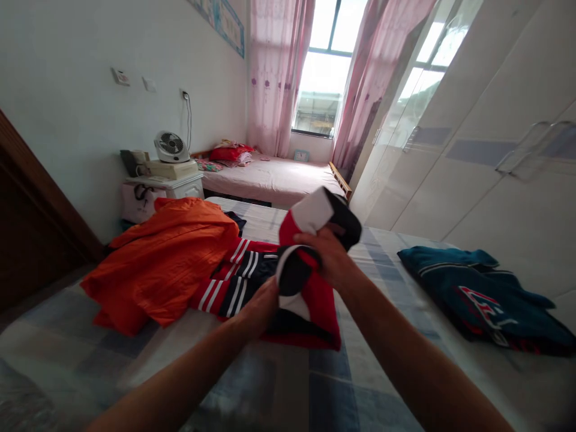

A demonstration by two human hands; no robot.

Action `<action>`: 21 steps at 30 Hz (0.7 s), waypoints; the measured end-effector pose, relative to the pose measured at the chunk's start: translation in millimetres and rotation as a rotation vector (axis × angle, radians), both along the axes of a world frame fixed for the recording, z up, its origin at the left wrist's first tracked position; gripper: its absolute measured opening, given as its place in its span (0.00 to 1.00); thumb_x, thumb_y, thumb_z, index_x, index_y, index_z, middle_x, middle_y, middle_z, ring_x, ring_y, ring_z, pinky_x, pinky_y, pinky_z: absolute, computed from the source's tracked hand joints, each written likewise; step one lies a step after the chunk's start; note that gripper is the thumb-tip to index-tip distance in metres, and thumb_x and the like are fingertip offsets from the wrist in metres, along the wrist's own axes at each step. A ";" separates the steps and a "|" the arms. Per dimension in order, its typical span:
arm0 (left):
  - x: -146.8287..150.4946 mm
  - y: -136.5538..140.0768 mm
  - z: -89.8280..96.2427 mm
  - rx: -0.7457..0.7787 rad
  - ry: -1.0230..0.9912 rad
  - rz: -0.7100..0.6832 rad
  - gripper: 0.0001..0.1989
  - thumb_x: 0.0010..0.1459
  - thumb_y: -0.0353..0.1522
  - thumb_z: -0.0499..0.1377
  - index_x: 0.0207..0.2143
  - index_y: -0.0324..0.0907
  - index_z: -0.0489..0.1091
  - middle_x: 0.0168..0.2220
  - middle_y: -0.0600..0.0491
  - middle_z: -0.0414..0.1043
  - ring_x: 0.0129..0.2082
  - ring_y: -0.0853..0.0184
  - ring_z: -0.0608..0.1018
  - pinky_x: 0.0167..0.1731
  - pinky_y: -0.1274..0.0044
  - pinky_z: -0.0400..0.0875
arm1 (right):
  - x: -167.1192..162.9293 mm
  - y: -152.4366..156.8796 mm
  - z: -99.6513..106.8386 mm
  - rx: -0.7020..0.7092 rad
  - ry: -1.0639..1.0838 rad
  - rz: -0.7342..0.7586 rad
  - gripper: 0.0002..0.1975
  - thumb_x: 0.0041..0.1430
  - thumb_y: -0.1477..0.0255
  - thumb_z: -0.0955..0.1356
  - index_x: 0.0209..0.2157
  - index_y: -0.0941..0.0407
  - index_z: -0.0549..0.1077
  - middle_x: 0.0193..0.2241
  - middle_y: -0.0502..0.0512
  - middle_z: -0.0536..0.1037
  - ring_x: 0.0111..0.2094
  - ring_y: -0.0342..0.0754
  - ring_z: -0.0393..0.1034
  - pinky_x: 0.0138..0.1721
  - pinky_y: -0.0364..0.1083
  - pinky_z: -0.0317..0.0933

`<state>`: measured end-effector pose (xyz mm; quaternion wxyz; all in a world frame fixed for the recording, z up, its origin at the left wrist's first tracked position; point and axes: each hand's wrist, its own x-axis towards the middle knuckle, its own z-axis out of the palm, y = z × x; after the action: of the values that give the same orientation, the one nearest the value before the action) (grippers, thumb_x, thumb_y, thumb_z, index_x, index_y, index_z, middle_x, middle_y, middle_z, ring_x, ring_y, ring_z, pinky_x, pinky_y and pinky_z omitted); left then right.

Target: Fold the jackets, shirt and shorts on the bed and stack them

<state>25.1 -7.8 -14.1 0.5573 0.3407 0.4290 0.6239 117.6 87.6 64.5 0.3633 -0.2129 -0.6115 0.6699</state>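
Both my hands grip a red, black and white garment (315,288) above the checked bedspread (315,384). My left hand (258,309) holds its lower edge near the bed. My right hand (330,255) clutches the upper part, where a white and black section (324,213) folds up and over. Just left of the garment lies striped red, white and dark clothing (234,282), touching it. An orange jacket (171,258) is heaped further left on the bed.
A dark teal garment (481,297) lies on the bed's right side. White wardrobe doors (472,138) line the right wall. Beyond are a second bed (274,177), a nightstand with a fan (170,147), and a curtained window (326,66).
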 end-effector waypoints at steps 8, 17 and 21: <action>-68.6 -119.4 -32.3 -0.413 -0.445 0.394 0.19 0.51 0.23 0.56 0.47 0.26 0.67 0.46 0.33 0.74 0.49 0.52 0.75 0.50 0.67 0.71 | -25.0 8.6 -39.9 0.390 -0.327 0.068 0.16 0.57 0.63 0.65 0.44 0.56 0.74 0.37 0.53 0.78 0.37 0.45 0.71 0.39 0.44 0.64; -44.9 -119.5 -22.5 -0.512 -0.559 0.545 0.24 0.58 0.28 0.56 0.56 0.29 0.60 0.46 0.34 0.74 0.45 0.54 0.78 0.44 0.68 0.76 | 31.7 81.0 -92.3 -0.193 -0.457 -0.338 0.12 0.47 0.66 0.72 0.32 0.59 0.74 0.29 0.54 0.77 0.29 0.45 0.71 0.26 0.42 0.63; -45.2 -97.7 -11.4 -0.468 -0.554 0.537 0.20 0.57 0.30 0.59 0.53 0.39 0.65 0.45 0.42 0.75 0.41 0.59 0.80 0.41 0.69 0.77 | 21.2 78.5 -96.4 -0.353 -0.348 -0.257 0.06 0.48 0.72 0.71 0.29 0.60 0.73 0.26 0.53 0.78 0.25 0.42 0.71 0.26 0.41 0.65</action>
<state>-20.2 -105.5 -25.4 0.5318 -0.0978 0.4662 0.7002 138.8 166.1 -31.9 0.2918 -0.4605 -0.5067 0.6679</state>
